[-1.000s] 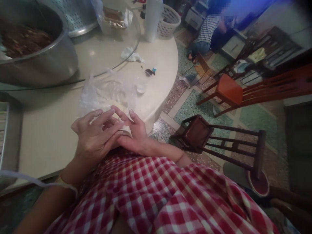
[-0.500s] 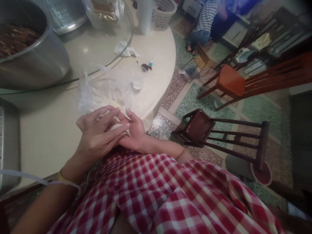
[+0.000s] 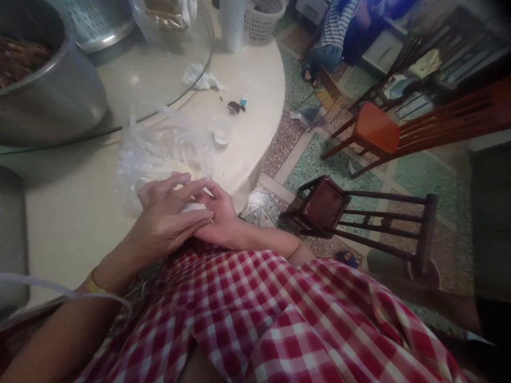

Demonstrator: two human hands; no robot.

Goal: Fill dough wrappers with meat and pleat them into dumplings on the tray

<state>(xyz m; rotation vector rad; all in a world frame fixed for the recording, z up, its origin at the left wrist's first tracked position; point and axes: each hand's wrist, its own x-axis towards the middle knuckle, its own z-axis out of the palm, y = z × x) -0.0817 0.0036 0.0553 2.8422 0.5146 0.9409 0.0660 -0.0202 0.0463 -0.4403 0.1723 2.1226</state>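
Observation:
My left hand (image 3: 165, 221) lies over my right hand (image 3: 219, 215) at the near edge of the round cream table (image 3: 75, 207). Between them sits a pale dough wrapper (image 3: 192, 208), mostly hidden; only a sliver shows under my left fingers. The fingers of both hands are pressed together around it, floury at the tips. Just beyond the hands lies a crumpled clear plastic bag (image 3: 154, 151) with more pale wrappers inside. My lap in red checked cloth (image 3: 255, 319) is below.
A large steel pot (image 3: 48, 101) with dark filling stands at the back left, on a glass turntable (image 3: 159, 80). A perforated metal tray (image 3: 99, 24), white basket (image 3: 261, 18) and crumpled tissue (image 3: 202, 80) sit farther back. Wooden chairs (image 3: 351, 213) lie tipped on the tiled floor; a person (image 3: 331, 37) sits there.
My hands stay clasped on the wrapper; the left fingers have slid a little across the right hand. The camera has shifted slightly, moving the table scene up and left.

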